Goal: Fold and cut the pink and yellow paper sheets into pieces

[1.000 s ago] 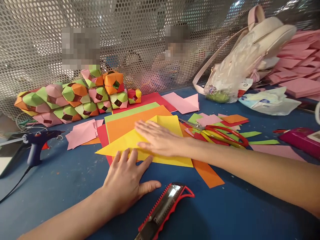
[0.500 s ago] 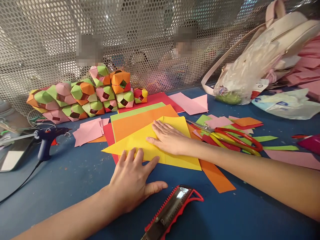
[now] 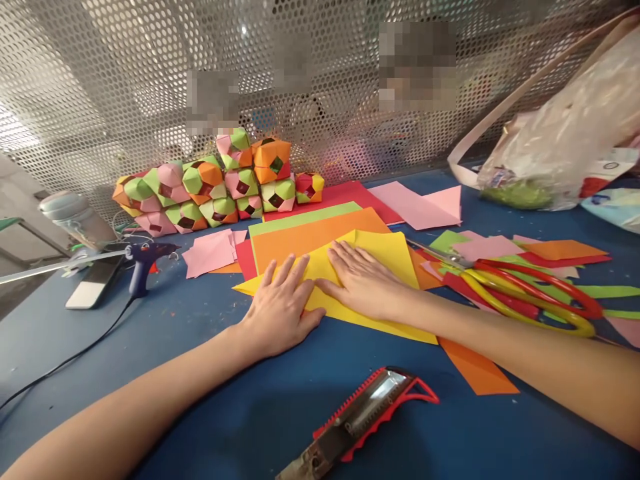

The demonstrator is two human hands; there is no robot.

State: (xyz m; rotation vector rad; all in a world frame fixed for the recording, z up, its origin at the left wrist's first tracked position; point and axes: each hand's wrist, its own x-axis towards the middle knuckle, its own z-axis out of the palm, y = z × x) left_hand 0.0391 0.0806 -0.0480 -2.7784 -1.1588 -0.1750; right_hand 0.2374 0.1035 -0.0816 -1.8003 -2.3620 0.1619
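Observation:
A folded yellow sheet [image 3: 395,257] lies on top of orange paper [image 3: 300,237], with green and red sheets under that. My left hand [image 3: 283,307] rests spread on the left part of the yellow sheet, its thumb over the lower edge. Flat on the middle of the same sheet is my right hand [image 3: 363,280], fingers stretched toward the back. The two hands nearly touch. Nearer to me, a red and black box cutter [image 3: 363,407] lies on the blue table [image 3: 220,413].
Several folded paper balls [image 3: 200,193] are stacked at the back left. At left are a glue gun [image 3: 143,267], a phone [image 3: 93,287] and a bottle [image 3: 77,217]. Scissors [image 3: 540,293] lie among paper scraps at right, with a plastic bag [image 3: 555,140] behind.
The view has shifted left, so things appear farther right. My left hand has moved forward onto the yellow sheet, closer to my right hand, which stays flat on the paper.

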